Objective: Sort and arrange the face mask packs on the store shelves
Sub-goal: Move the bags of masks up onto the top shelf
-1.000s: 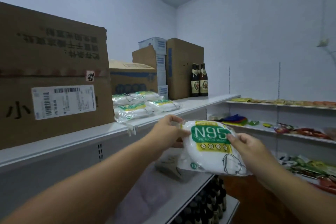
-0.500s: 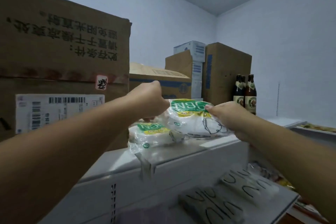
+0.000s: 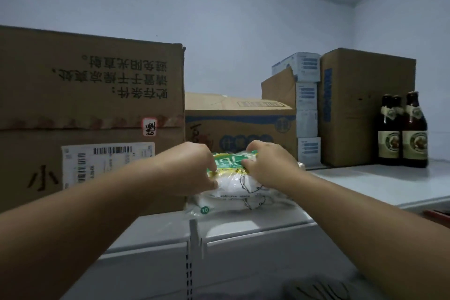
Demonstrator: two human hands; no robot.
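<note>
Nearest the lens, at bottom right, I see a dark blurred shape with pale curved lines [image 3: 323, 291]; cannot tell what it is. Just above it runs the white front lip of the top shelf [image 3: 243, 234], with a slotted upright post [image 3: 188, 273] and a small white clip [image 3: 196, 236] at its edge. Both bare forearms reach up and over that lip. Left hand [image 3: 192, 170] has its fingers curled down onto the near left side of the top mask pack [image 3: 231, 178], gripping it at the green and yellow label. Right hand [image 3: 270, 165] grips the same pack from the right, fingers curled over its far edge, thumb at the label. This pack lies flat on a lower mask pack [image 3: 229, 204], whose clear wrapper and a small green round mark show at the shelf front. Stack sits on the shelf just right of the big brown carton [image 3: 92, 109], which carries a barcode label [image 3: 107, 163] and upside-down printing. Behind the stack, a low carton with blue print [image 3: 241, 124]. Further right, stacked white and blue small boxes [image 3: 306, 109], then a tall plain carton [image 3: 365, 105], then brown glass bottles [image 3: 401, 134] standing upright on the shelf. Beyond all, the pale wall [image 3: 219, 19].
</note>
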